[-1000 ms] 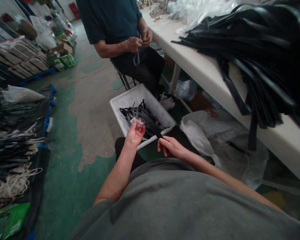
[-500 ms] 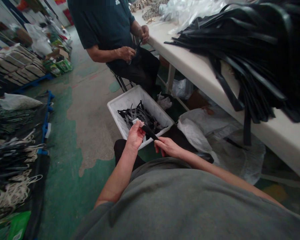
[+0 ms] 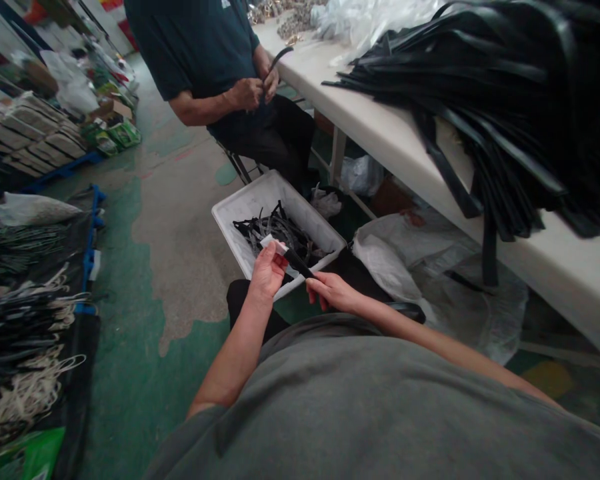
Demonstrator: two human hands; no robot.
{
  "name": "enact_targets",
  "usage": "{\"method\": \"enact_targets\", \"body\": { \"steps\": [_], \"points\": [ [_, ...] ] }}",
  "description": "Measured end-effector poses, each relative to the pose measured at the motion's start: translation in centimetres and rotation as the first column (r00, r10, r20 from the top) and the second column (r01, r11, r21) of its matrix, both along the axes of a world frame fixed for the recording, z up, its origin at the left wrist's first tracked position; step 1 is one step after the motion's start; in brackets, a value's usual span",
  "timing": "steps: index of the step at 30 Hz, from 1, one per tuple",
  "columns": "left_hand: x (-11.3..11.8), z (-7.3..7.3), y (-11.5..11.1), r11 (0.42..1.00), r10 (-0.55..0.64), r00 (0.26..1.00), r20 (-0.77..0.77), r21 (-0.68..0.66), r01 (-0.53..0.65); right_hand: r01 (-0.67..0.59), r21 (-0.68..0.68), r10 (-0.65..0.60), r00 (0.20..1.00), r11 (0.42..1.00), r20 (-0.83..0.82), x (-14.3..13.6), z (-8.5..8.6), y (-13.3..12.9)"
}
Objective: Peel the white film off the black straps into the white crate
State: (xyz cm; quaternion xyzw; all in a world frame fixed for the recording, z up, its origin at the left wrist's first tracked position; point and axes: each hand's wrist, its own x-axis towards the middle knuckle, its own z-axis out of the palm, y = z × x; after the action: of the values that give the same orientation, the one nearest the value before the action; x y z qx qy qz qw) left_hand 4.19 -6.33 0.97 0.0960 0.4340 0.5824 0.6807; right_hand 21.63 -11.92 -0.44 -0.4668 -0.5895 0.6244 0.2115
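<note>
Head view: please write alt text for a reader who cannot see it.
The left hand pinches a white piece by a black strap; the right hand holds the strap. Beyond them are a white bin of dark strips and a seated co-worker.

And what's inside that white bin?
A tangle of black and grey straps. The left hand hides part of the near end of the bin; anything under the straps is covered.
</note>
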Motion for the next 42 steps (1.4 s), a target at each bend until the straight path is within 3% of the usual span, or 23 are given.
{"method": "enact_targets", "body": {
  "steps": [4, 12, 18, 21, 23, 25, 29, 31, 37, 42],
  "points": [
    [0.2, -0.1, -0.4, 0.998, -0.057, 0.998, -0.013, 0.011, 0.057, 0.015, -0.058, -0.016, 1.0, 0.998, -0.02, -0.2, 0.3, 0.1],
    [1.4, -1.9, -2.0, 0.992, -0.115, 0.99, -0.076, -0.068, 0.11, 0.078, -0.197, -0.106, 0.985, 0.977, -0.135, -1.2, 0.5, 1.5],
    [-1.0, -2.2, -0.9, 0.988, 0.09, 0.995, -0.035, -0.122, -0.094, 0.039, 0.049, -0.041, 0.998, 0.998, 0.048, 1.0, 1.8, -0.5],
    [0.2, -2.6, -2.0, 0.993, -0.031, 0.999, -0.033, -0.115, 0.027, 0.058, 0.084, -0.065, 0.995, 0.995, 0.076, 1.0, 2.2, 0.0],
    [1.6, -2.9, -2.8, 0.986, -0.161, 0.986, -0.041, -0.052, 0.159, 0.094, 0.093, -0.1, 0.993, 0.991, 0.069, 0.5, 2.4, 1.0],
    [2.2, -3.0, -3.1, 0.978, -0.206, 0.975, -0.086, 0.008, 0.208, 0.103, 0.112, -0.111, 0.991, 0.988, 0.072, 0.3, 2.5, 1.7],
    [0.1, -2.5, -2.0, 0.998, -0.063, 0.982, -0.178, -0.041, 0.057, 0.015, 0.196, -0.048, 0.985, 0.98, 0.165, 1.3, 3.1, 1.3],
    [-0.9, -2.2, -1.8, 0.995, -0.048, 0.985, -0.166, -0.095, 0.032, -0.014, 0.214, -0.034, 0.975, 0.977, 0.22, 1.7, 3.4, 0.9],
    [1.7, -2.0, -3.2, 0.983, -0.169, 0.985, -0.036, -0.071, 0.167, 0.017, 0.288, -0.094, 0.962, 0.958, 0.256, 0.5, 3.5, 2.3],
    [0.3, -2.1, -2.1, 0.992, -0.006, 1.0, -0.019, -0.128, 0.004, -0.062, 0.26, 0.007, 0.979, 0.964, 0.204, 1.5, 4.5, 1.8]
  ]
}}
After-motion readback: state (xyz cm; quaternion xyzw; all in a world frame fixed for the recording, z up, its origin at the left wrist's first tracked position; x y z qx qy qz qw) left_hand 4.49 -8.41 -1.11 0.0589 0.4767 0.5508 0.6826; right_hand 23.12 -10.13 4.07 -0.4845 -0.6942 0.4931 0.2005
